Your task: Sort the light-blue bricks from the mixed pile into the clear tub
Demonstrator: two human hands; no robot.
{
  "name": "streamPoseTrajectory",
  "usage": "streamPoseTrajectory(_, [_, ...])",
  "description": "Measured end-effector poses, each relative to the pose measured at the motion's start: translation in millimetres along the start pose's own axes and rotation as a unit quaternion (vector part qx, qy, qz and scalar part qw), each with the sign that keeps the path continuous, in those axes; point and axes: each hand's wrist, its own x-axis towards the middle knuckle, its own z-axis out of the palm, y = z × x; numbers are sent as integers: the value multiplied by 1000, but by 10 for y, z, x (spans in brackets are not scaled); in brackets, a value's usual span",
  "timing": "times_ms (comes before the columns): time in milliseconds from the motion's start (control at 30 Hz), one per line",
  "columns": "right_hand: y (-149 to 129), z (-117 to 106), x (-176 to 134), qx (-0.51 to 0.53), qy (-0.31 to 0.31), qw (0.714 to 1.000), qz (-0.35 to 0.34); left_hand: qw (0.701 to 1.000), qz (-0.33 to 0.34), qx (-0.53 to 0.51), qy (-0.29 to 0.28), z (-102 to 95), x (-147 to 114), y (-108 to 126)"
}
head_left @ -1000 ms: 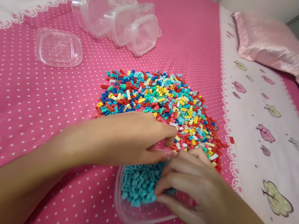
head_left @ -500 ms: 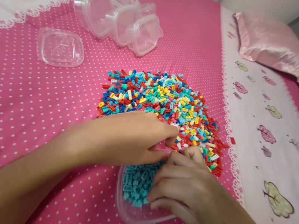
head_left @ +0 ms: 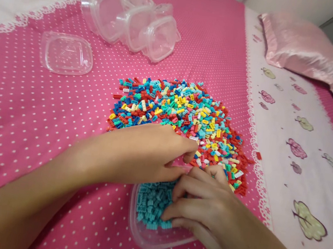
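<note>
Teal bricks (head_left: 151, 212), small, many: loose in a clear plastic tub (head_left: 147, 243), banked toward its far and left sides, part of the near floor bare. Tub upright on the bedspread (head_left: 26, 132), which is pink with white dots.

Left hand (head_left: 158, 152), one: reaching across the tub's far side, back upward, fingers curled, thumb extended near the far rim; a gap shows between thumb and forefinger. From where I stand I cannot tell whether it grips anything.

Right hand (head_left: 204, 206), one: over the tub's right part, fingers bent and drawn close together, tips down at the teal bricks. Whether a brick is held among them, I cannot tell.

Heap of mixed bricks (head_left: 182, 106), one: red, blue, yellow, green, white, cream; spread just beyond the hands. Single red brick (head_left: 258, 155), apart, right of the heap.

Clear lid (head_left: 68, 55), one: lying flat, left. Clear containers (head_left: 138, 25), several, clustered behind the heap. Pillow (head_left: 304, 51), one, shiny pink, far right.
</note>
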Motion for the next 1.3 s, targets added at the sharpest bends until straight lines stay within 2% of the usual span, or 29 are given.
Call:
streamPoseTrajectory(600, [-30,-36,38,3,-13,1000,-2,1000,-4,7,-4,-6,14,7])
streamPoseTrajectory(933, [41,68,-63,7,32,999,-16,1000,-8,8,-11,-17,2,15])
streamPoseTrajectory(1300, [-15,71,-80,12,25,999,-22,1000,-12,13,-11,-12,19,10])
